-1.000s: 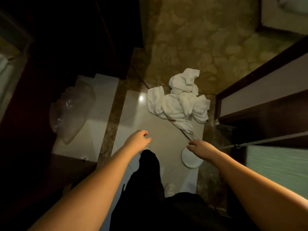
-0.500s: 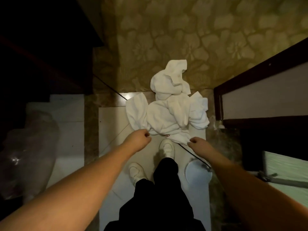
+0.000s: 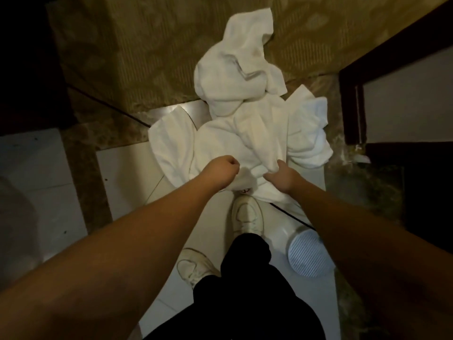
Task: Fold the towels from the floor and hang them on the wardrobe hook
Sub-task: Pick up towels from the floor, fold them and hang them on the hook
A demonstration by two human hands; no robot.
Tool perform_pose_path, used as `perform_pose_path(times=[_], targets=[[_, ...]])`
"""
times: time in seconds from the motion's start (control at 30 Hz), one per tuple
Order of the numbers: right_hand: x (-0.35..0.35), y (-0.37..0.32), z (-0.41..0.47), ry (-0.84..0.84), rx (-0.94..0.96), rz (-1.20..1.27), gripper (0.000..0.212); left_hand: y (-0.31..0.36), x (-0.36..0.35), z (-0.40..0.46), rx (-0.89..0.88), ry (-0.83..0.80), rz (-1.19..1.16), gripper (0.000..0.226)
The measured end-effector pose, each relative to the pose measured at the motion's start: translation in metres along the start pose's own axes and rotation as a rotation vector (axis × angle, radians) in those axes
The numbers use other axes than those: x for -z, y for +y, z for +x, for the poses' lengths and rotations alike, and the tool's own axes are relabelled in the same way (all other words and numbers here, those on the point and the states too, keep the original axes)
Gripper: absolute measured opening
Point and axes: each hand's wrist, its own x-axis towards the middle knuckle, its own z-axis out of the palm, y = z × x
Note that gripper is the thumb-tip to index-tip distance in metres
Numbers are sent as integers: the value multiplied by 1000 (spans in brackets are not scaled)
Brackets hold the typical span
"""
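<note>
A heap of crumpled white towels (image 3: 245,133) lies on the floor in front of me, half on pale tile and half on patterned carpet. One towel (image 3: 240,65) sits bunched at the far end of the heap. My right hand (image 3: 282,177) pinches a fold at the near edge of the heap. My left hand (image 3: 221,169) is curled into a fist over the near edge, beside the right; no cloth shows between its fingers. No wardrobe hook is in view.
My white shoes (image 3: 247,214) stand just short of the towels. A round white ribbed object (image 3: 308,253) and a thin black cable (image 3: 289,214) lie by my right foot. A dark wooden door frame (image 3: 353,106) stands at the right. Dark furniture fills the left.
I have stepped and leaned closer to the towels. Both hands moved forward onto the near edge of the heap, and my right hand has taken hold of a fold.
</note>
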Motion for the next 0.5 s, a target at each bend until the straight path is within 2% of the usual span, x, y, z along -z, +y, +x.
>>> perform_pose_path(times=[0.1, 0.17, 0.23, 0.3, 0.4, 0.5], targets=[[-7, 6, 12, -4, -26, -26, 51, -6, -4, 5, -3, -6, 16, 29], [-8, 6, 7, 27, 35, -73, 33, -6, -5, 5, -43, 0, 62, 30], [-8, 3, -10, 74, 164, -145, 22, -3, -4, -2, -108, -4, 132, 36], [-5, -4, -40, 128, 355, -217, 20, 6, 1, -15, -198, -15, 207, 50], [2, -20, -84, 166, 588, -264, 14, 25, 12, -31, -376, -55, 436, 68], [22, -46, -133, 199, 735, -301, 13, 48, 30, -60, -485, -107, 589, 53]])
